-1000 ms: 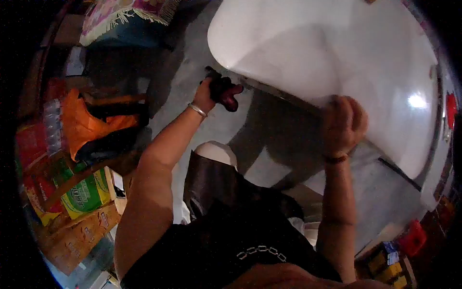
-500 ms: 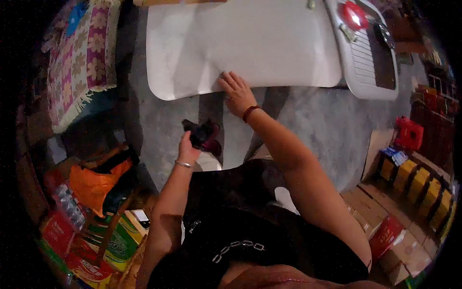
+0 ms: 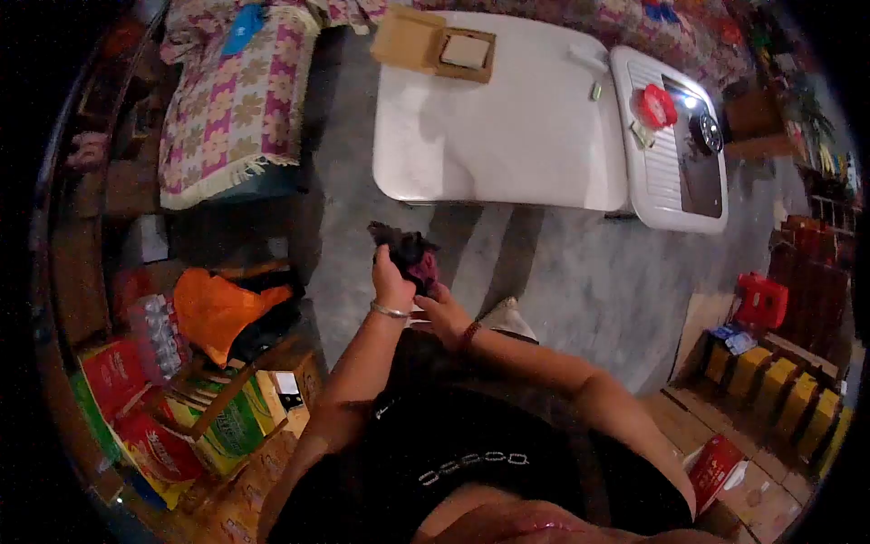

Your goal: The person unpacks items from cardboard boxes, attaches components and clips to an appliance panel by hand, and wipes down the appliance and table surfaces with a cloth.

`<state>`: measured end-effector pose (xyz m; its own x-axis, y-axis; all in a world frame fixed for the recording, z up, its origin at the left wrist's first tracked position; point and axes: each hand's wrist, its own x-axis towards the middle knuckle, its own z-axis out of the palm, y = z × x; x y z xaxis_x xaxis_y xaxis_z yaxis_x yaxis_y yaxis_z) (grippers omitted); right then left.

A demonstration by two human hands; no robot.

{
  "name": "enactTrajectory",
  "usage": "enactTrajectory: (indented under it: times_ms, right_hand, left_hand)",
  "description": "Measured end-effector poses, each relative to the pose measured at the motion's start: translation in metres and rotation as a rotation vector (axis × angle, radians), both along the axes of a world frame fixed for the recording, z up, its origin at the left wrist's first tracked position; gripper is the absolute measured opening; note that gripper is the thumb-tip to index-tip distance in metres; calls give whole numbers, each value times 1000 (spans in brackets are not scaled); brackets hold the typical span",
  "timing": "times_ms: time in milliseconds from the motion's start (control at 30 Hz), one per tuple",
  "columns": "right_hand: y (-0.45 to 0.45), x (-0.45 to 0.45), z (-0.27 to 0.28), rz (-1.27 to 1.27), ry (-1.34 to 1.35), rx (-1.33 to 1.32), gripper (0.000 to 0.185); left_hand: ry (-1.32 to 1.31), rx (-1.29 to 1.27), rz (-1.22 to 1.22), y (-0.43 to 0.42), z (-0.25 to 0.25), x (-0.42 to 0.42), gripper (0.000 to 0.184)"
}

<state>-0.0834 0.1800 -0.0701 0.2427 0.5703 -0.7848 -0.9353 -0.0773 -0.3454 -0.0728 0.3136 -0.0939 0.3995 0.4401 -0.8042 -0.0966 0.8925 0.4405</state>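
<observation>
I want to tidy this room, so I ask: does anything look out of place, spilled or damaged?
I see no clear spill or damage. Mildly untidy: the cardboard box on the white table stands open, and the orange cloth at left is crumpled.

The bare, silver-bangled left hand [image 3: 392, 283] is pointing forward, gripping, while the bare, red-braceleted right hand [image 3: 442, 315] is angling inward beside it.

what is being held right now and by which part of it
A black-and-maroon crumpled bundle, by its lower left side, in the left grip; the right grip is close by, contact unclear.
</observation>
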Motion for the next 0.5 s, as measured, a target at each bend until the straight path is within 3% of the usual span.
enactTrajectory:
  times_ms: [100, 200, 300, 333, 433, 500]
  right_hand:
    - [50, 10, 75, 80, -27, 116, 53]
    - [91, 5, 107, 135, -126, 185, 48]
    - [128, -2, 129, 275, -396, 369, 50]
    - [137, -1, 150, 345, -395, 342, 40]
    - [160, 13, 174, 391, -383, 418, 38]
    - [187, 21, 160, 234, -416, 476, 36]
  left_hand:
    - [-133, 49, -15, 60, 35, -6, 40]
    - [-61, 176, 245, 101, 104, 4, 38]
    - [-268, 171, 345, 160, 118, 18, 37]
    - [-323, 172, 354, 179, 122, 25, 38]
    - [-466, 161, 365, 223, 134, 43, 38]
    - [-544, 136, 350, 247, 140, 60, 39]
